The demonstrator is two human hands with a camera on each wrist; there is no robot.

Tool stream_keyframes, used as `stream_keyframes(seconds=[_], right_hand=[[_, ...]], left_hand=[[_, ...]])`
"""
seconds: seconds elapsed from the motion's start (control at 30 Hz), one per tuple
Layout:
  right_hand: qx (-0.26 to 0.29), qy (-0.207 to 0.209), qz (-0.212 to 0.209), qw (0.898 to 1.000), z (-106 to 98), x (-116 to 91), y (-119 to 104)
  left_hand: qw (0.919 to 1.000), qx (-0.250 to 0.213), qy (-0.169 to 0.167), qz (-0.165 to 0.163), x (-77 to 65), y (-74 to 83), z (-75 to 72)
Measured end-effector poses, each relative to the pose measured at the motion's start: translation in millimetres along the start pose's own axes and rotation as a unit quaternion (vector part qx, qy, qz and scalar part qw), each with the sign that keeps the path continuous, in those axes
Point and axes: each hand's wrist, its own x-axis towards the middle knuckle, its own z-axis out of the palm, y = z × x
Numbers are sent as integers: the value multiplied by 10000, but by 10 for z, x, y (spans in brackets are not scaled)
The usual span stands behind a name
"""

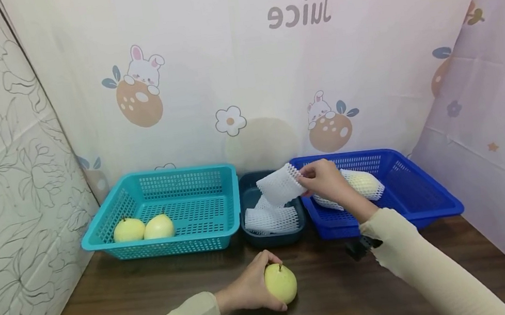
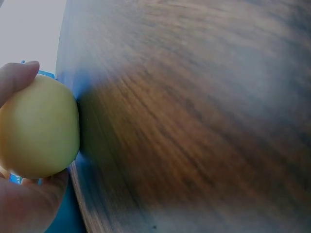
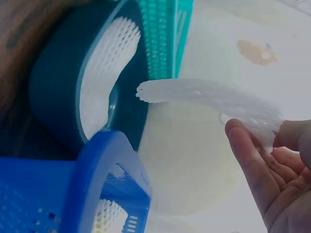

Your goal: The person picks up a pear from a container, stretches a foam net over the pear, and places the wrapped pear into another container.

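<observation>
A yellow-green pear [image 1: 281, 283] stands on the brown table, and my left hand [image 1: 251, 285] grips it from the side, thumb and fingers around it. The left wrist view shows the same pear [image 2: 40, 127] up close. Above the small dark teal bin [image 1: 275, 239], my right hand [image 1: 325, 179] pinches one end of a white foam net sleeve [image 1: 280, 185]. That sleeve [image 3: 209, 93] looks flat and without fruit in the right wrist view. More foam net sleeves [image 1: 271, 220] lie inside the bin.
Left of the bin is a turquoise basket [image 1: 230, 201] with two bare pears [image 1: 159, 226]. A blue basket [image 1: 431, 204] on the right contains foam-wrapped pears [image 1: 366, 185], partly hidden by my right arm. A patterned curtain [image 1: 222, 52] rises behind the containers.
</observation>
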Motion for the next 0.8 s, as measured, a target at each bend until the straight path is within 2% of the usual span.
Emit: stream_keyframes(seconds=[0.13,0.27,0.53,0.8], right_hand=[[344,37,-17,9994,-37,-187,17],[752,-110,-6,9971,-48,-348,38],[1309,-151,64,9913,5,-639,74],[1548,-49,0,9879,42,-823,109]], left_hand=[[10000,-17,13,53,-10,-9,5],[9999,-8,48,92,-13,-11,6],[9999,-11,16,101,-14,-27,7],[9999,-7,59,97,-21,-25,6]])
